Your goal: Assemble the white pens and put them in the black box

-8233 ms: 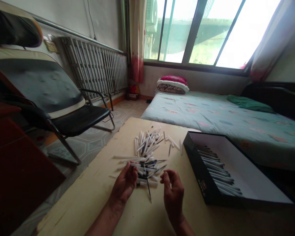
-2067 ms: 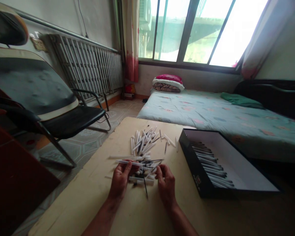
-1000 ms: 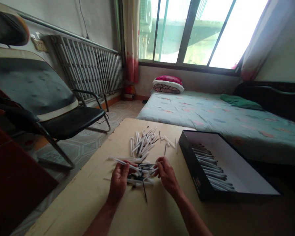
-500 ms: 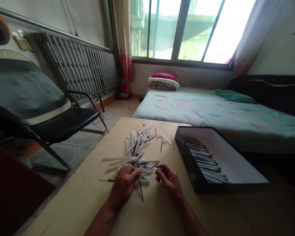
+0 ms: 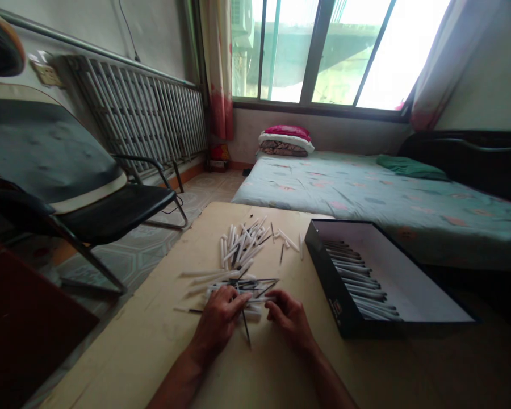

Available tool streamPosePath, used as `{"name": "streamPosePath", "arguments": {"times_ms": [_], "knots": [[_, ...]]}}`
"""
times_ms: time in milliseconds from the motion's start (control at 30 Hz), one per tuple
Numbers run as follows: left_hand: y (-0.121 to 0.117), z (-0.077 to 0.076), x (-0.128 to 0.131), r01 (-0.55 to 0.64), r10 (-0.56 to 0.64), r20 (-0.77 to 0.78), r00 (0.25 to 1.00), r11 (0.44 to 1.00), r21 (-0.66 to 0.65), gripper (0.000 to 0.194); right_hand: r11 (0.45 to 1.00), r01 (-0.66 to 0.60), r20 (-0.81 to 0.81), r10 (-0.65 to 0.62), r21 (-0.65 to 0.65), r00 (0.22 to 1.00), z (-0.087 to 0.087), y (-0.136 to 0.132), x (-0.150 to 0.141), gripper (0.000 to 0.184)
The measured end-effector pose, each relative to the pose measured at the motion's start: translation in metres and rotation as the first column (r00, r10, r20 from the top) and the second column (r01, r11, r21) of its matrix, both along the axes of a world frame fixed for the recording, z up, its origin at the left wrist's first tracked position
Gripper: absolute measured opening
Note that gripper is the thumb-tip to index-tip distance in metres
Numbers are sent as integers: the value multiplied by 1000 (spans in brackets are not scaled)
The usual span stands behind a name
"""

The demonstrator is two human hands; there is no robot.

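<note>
My left hand [image 5: 221, 312] is closed, thumb and fingers pinching a white pen barrel [image 5: 259, 299] that points to the right. At the barrel's other end, my right hand [image 5: 288, 315] is closed too, its fingertips pinched on the tip. A dark, thin pen refill [image 5: 246, 329] lies slanting on the table just under my left fingers. Behind and around the hands, white barrels and dark refills lie in a loose heap [image 5: 243, 244]. Part of the heap is hidden by my left hand.
A black box [image 5: 323, 284] with a white inside stands at the right of the pale tabletop [image 5: 153, 352], a row of pens [image 5: 361, 284] in it. Beyond are a bed [image 5: 323, 176] and, at the left, a black chair [image 5: 106, 210].
My right hand has moved slightly left toward my left hand, and the white barrel now spans between both hands. The view has shifted slightly.
</note>
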State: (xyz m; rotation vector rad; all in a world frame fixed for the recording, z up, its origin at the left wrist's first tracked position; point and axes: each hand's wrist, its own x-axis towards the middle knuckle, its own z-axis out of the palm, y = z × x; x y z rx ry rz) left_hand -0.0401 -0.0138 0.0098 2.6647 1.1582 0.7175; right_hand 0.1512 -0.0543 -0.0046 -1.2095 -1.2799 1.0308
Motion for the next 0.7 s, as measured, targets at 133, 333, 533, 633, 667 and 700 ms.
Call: {"name": "streamPosePath", "arguments": {"times_ms": [133,333,533,633,667,700], "knots": [[-1,3,1,0,0,-30,1000,1000,-12,31,1000,-6,101,5,19,995,-1,0,0,20],[-4,5,0,11,-11,-47,999,1000,10,28,992,-68,389,24,101,921,5,-1,8,19],[-6,12,3,11,-6,-54,999,996,84,25,992,-122,304,108,29,947,7,-3,7,25],[-9,16,5,-2,9,-59,998,992,123,23,988,-148,217,154,-42,964,8,-3,7,30],[-10,17,6,-2,10,-64,998,991,134,23,985,-157,180,168,-72,969,9,-3,7,32],[-11,18,6,-1,11,-69,998,990,143,22,981,-164,138,178,-103,974,9,-2,7,34]]}}
